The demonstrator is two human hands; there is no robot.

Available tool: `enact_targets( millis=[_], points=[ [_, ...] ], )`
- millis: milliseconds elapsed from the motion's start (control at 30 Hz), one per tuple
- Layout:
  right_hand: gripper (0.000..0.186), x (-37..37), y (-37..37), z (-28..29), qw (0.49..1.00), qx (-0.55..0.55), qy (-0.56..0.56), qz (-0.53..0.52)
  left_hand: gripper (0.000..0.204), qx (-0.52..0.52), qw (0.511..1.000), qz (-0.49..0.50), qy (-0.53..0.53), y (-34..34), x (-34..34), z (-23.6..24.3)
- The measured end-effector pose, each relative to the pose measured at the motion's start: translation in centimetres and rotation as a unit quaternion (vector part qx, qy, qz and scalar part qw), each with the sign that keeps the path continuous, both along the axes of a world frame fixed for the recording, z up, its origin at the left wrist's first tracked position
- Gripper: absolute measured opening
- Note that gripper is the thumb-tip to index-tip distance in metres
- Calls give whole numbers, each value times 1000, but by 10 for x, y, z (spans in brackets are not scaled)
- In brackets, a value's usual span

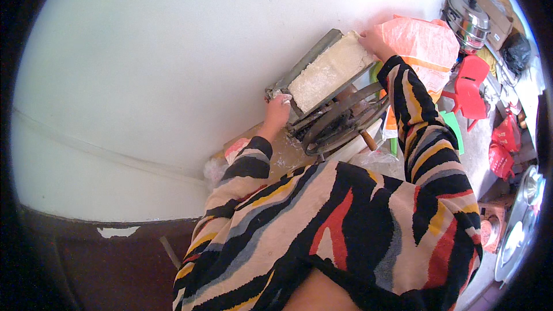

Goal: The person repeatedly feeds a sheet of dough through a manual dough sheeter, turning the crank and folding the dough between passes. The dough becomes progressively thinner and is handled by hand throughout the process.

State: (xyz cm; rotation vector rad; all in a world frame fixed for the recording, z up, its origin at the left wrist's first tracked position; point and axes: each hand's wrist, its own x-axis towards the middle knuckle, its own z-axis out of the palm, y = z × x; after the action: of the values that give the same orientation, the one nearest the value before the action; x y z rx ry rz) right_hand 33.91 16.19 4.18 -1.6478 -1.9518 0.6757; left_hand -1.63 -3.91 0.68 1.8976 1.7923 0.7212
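Observation:
A grey trough (313,52) holds a long pale, powdery slab (331,69) above a hand-cranked metal machine, whose large wheel (317,126) has a wooden handle (368,139). My left hand (278,113) grips the trough's near-left end, fingertips dusted white. At the far-right end, my right hand (374,45) has its fingers curled on the trough's edge beside the slab; their tips are partly hidden. Both forearms are in striped knit sleeves. A pink woven sack (426,46) stands just right of my right hand, and a cardboard piece (283,152) lies under the machine.
A white wall (144,52) rises along the left and behind the trough. To the right are a steel pot (466,20), a red plastic stool (468,83), red bags (501,155), a black bag (515,52), a green plastic item (453,129) and a large metal basin (515,230).

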Motion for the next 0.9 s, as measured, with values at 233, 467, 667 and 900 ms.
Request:
enact_targets(
  millis=[233,467,667,900],
  points=[
    [31,-6,-3,-10,994,103,-19,-42,34,31,968,-180,174,-7,9,-10],
    [28,29,-25,-15,991,83,59,-82,34,1,945,-244,218,5,-4,-20],
    [29,93,-103,-77,959,61,174,-215,31,-35,933,-271,236,9,-6,-12],
    [29,89,-247,-201,966,-197,153,-70,29,98,968,-192,126,18,-6,-23]
  ],
)
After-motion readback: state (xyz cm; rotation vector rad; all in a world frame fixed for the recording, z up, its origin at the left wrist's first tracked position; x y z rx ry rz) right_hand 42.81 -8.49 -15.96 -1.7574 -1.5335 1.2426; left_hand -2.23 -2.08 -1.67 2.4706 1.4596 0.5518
